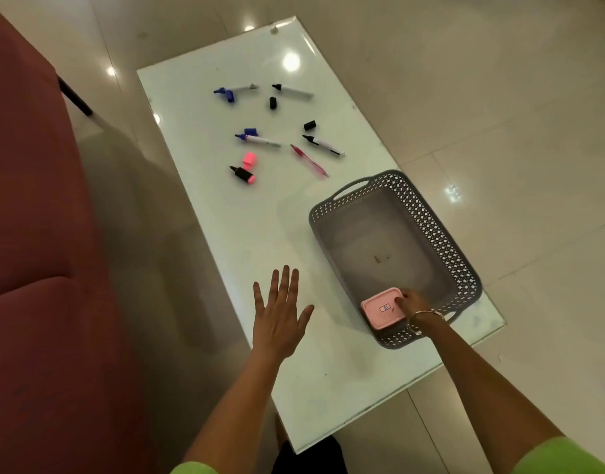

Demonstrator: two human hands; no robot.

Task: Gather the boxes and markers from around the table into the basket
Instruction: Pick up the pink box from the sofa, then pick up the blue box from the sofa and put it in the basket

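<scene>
Left hand (280, 316) flat, fingers spread, over table (225, 234). Right hand (412, 304) grips pink box (381, 307), setting it in near corner of basket (427, 213) (box step, probably finishing). Next: long reach for uncapped markers (260, 140) and loose caps (249, 159).

A single wide-angle camera, worn on the person's head, looks steeply down at the glass table (246, 234) from above its near short end. It faces along the table's length, and the far end leans left in the frame. The whole tabletop fits in view, its near end close below the lens. Tiled floor (499, 131) shows beyond the table's far and right sides, a red seat (37, 234) off its left.
</scene>
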